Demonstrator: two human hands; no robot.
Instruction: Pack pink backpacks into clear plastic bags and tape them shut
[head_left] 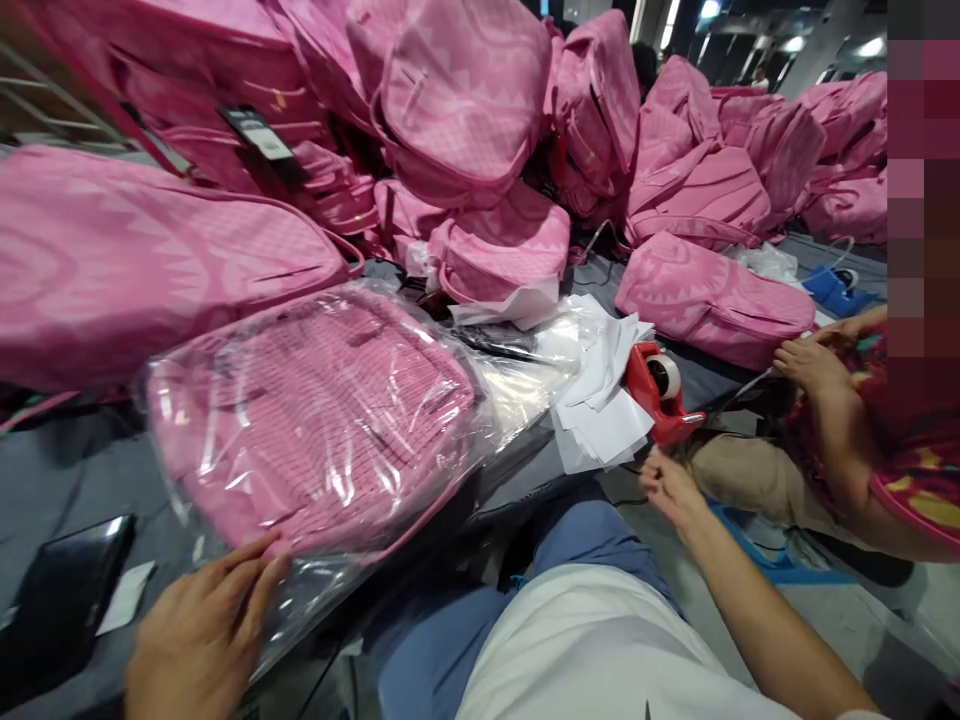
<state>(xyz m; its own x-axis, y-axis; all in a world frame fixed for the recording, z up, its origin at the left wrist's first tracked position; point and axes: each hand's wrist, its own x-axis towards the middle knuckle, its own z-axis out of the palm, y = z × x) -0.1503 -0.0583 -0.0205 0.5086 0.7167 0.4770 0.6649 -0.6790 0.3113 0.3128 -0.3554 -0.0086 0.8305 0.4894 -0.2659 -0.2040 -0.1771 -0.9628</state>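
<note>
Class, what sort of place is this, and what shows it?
Probably a packing workshop or warehouse: many matching pink backpacks piled up, a plastic-wrapped backpack in front, and a red tape dispenser nearby.

Packing area, likely in a factory or workshop. Matching pink backpacks (465,100) heaped along a long grey surface (45,470), the piles running far to the right. One bagged backpack (322,420) in clear plastic at the near edge. White papers (600,430) lie loose beside a red tape dispenser (646,385); a blue tape dispenser (832,290) sits farther along. A co-worker (919,440) sits at the same surface — shared bench work. Background: broad hall — thick pale column (817,55), bright overhead lights (709,10).
</note>
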